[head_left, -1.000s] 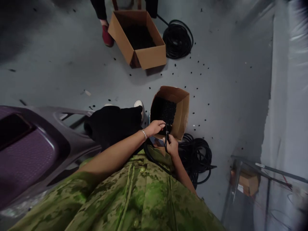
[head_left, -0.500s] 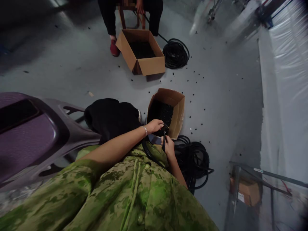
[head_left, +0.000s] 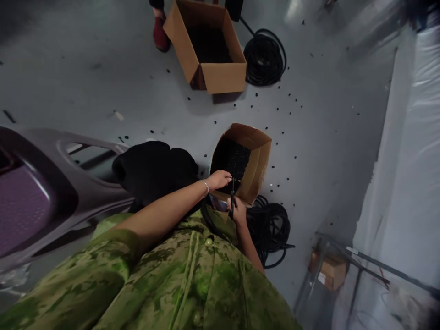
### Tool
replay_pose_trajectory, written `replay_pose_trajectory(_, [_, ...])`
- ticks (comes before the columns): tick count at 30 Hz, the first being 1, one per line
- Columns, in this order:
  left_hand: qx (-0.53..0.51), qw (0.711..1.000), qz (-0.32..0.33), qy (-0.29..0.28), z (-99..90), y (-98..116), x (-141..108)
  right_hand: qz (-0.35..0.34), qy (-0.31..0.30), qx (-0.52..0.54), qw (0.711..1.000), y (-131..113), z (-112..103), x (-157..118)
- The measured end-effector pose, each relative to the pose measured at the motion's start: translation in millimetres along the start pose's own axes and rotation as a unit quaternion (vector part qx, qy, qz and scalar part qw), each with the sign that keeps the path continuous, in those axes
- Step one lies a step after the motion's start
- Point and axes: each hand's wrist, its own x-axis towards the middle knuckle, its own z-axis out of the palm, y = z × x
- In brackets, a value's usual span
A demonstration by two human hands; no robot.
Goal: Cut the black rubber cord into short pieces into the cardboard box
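My left hand (head_left: 221, 179) is closed over the near part of an open cardboard box (head_left: 258, 162), its fingertips pinched on the end of a black hose (head_left: 210, 219). Just right of it and lower, my right hand (head_left: 238, 211) is wrapped round the black handles of a scissor-like cutter (head_left: 233, 190), whose tip points up beside my left fingertips. Small black pieces (head_left: 233, 156) fill the bottom of the box. The hose curves down from my left hand across my lap. What exactly lies between the cutter's blades is too small to tell.
Coiled black hose (head_left: 275, 224) lies right of my right hand. Ahead stand a larger cardboard box (head_left: 225, 78), another hose coil (head_left: 264, 59) and a person's red shoe (head_left: 161, 34). A purple chair (head_left: 24, 201) is at left, a metal frame (head_left: 378, 261) at lower right. Black bits dot the floor.
The view has tilted down, so the far box and the other person sit higher in the picture. Both hands keep nearly the same pose, with the cutter still in my right hand.
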Motion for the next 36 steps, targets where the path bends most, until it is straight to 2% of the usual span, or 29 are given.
replay_pose_trajectory(8, [0.007, 1.000, -0.020, -0.013, -1.8, -4.9, 10.6, 0.008, -0.018, -0.036, 0.999, -14.9, -7.8, 3.7])
replay_pose_trajectory(17, [0.042, 0.999, -0.021, -0.021, 4.2, 2.8, 12.8, 0.019, -0.028, -0.058, 0.998, -20.2, -16.1, 5.2])
replay_pose_trajectory(22, [0.066, 0.997, -0.032, -0.023, 3.0, 1.4, 13.5, 0.008, -0.006, -0.083, 0.996, -20.5, -10.8, 4.6])
replay_pose_trajectory(30, [0.050, 0.997, -0.046, -0.021, 0.3, 1.3, 15.7, 0.021, 0.022, -0.117, 0.993, -13.9, 0.3, 2.9])
replay_pose_trajectory(36, [0.044, 0.997, -0.067, -0.012, 0.4, 0.3, 14.9, -0.010, 0.041, -0.124, 0.991, -9.4, 10.5, 2.9])
